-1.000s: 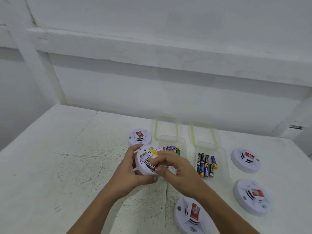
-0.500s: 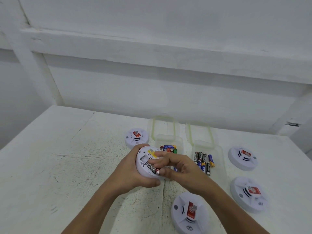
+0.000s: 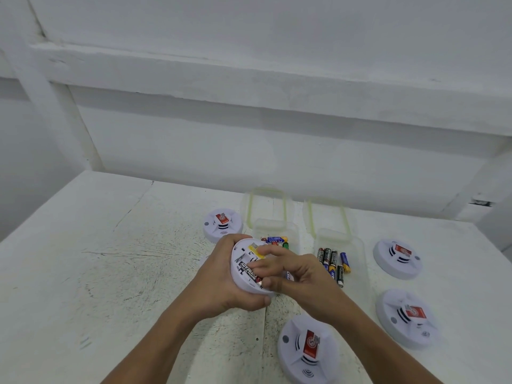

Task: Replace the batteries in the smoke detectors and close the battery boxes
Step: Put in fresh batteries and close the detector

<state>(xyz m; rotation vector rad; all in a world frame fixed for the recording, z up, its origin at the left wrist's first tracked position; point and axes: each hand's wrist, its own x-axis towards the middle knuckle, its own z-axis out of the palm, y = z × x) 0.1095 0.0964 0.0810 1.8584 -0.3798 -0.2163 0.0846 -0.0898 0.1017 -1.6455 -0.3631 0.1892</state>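
near detector (image 3: 307,347) face-up on table (image 3: 110,273), by the forearms. past it, left hand (image 3: 221,284) grips held detector (image 3: 242,254) by the rim, back side up, off the table. right hand (image 3: 299,275) pinches black battery (image 3: 250,272) in its open slot. beyond: left box (image 3: 277,228) and right box (image 3: 357,253), both open, hold loose batteries (image 3: 332,261).

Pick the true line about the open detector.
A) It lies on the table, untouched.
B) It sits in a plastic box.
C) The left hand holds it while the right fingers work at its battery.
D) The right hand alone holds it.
C: the left hand grips the detector off the table, and the right hand pinches the battery in its compartment.
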